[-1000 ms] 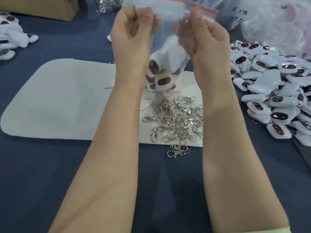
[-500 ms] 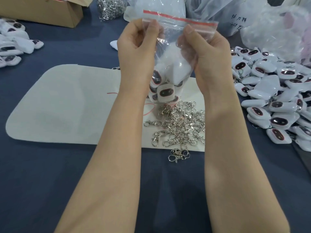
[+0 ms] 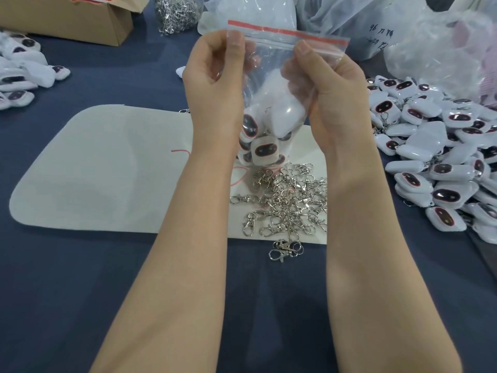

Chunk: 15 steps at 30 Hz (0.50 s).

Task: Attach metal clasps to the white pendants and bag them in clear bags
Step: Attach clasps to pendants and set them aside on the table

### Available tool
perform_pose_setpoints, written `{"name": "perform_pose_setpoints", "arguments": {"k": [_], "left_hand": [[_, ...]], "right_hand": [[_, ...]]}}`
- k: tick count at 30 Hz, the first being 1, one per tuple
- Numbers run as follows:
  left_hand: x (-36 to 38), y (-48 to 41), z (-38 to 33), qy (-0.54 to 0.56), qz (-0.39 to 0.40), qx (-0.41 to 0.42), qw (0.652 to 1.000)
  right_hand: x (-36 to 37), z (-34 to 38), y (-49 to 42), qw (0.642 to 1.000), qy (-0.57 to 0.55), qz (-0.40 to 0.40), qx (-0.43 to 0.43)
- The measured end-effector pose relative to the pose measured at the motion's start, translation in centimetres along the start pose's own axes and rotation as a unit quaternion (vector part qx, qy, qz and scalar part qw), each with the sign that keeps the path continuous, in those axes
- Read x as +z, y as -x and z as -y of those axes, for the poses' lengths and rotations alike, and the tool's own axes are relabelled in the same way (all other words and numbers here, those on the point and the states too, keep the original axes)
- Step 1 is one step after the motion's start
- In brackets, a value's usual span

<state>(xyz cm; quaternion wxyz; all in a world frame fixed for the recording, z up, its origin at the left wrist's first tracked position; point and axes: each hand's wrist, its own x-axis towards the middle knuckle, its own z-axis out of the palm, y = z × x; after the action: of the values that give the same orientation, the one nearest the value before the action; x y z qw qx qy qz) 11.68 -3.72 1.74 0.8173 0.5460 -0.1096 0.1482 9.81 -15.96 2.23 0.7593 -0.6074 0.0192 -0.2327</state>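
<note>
- You were at the bagging step: the clear bag (image 3: 271, 84) hung in the air over the far middle of the table (image 3: 80, 292), above the white mat (image 3: 102, 168), with several white pendants (image 3: 265, 150) settled in its bottom.
- Your left hand (image 3: 215, 76) pinched the bag's upper left corner just under the red zip strip (image 3: 285, 32), thumb on the near face and fingers curled behind the film.
- Your right hand (image 3: 328, 84) clamped the upper right part the same way.
- Both forearms rose from the table's near edge, roughly parallel, with the hands apart and the bag's top stretched between them.
- The strip looked flat, but I could not tell whether it was pressed closed.
- As I judged it, the next move called for pinching along the strip to seal it, holding the bag upright so the pendants stayed low.
- Loose metal clasps (image 3: 287, 203) lay at the mat's near right corner, and the unbagged pendant pile (image 3: 443, 162) sat by the table's right edge.
</note>
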Motion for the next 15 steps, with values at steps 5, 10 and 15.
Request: {"name": "perform_pose_setpoints", "arguments": {"k": [5, 10, 15], "left_hand": [[0.12, -0.01, 0.0, 0.005, -0.009, 0.007, 1.0], [0.09, -0.1, 0.28, -0.004, -0.014, 0.015, 1.0], [0.24, -0.17, 0.61, -0.004, -0.024, 0.013, 1.0]], "right_hand": [[-0.12, -0.14, 0.0, 1.0, 0.007, 0.001, -0.001], [0.14, -0.36, -0.04, 1.0, 0.01, -0.003, -0.025], [0.14, -0.59, -0.08, 0.998, 0.022, 0.006, -0.05]]}}
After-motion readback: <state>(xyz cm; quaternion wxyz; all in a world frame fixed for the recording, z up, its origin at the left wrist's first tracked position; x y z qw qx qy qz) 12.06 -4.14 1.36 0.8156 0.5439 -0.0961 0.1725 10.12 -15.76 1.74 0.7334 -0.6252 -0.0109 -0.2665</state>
